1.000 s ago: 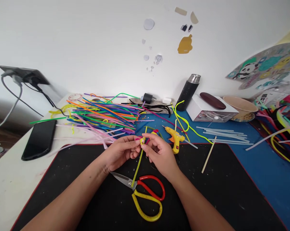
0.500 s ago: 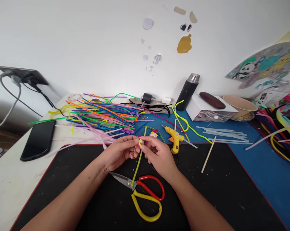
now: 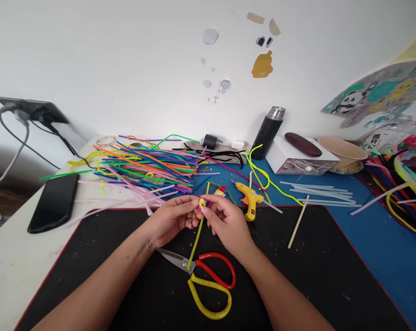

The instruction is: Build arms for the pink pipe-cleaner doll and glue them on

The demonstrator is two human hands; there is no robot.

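Note:
Between the fingertips of both hands is a small pipe-cleaner piece (image 3: 202, 203), yellow and white with a bit of magenta. My left hand (image 3: 176, 216) pinches its left side, and my right hand (image 3: 228, 223) grips it from the right; fingers hide much of it. An olive-yellow pipe cleaner (image 3: 196, 241) runs beneath the hands down to the scissors (image 3: 187, 264), which lie on the black mat with one red and one yellow handle. Just behind my right hand sits a small red, white and blue piece (image 3: 220, 191), partly covered. The yellow glue gun (image 3: 251, 200) rests to the right.
A heap of coloured pipe cleaners (image 3: 149, 165) lies at the back left, beside a black phone (image 3: 54, 202). Glue sticks (image 3: 323, 193), a wooden stick (image 3: 298, 223), a black flask (image 3: 268, 133) and a white box (image 3: 283, 156) are on the right. More pipe cleaners (image 3: 407, 184) crowd the far right.
The small piece has turned slightly in my fingertips, showing more of its yellow and white. Both hands stay in nearly the same place; the view has shifted a little.

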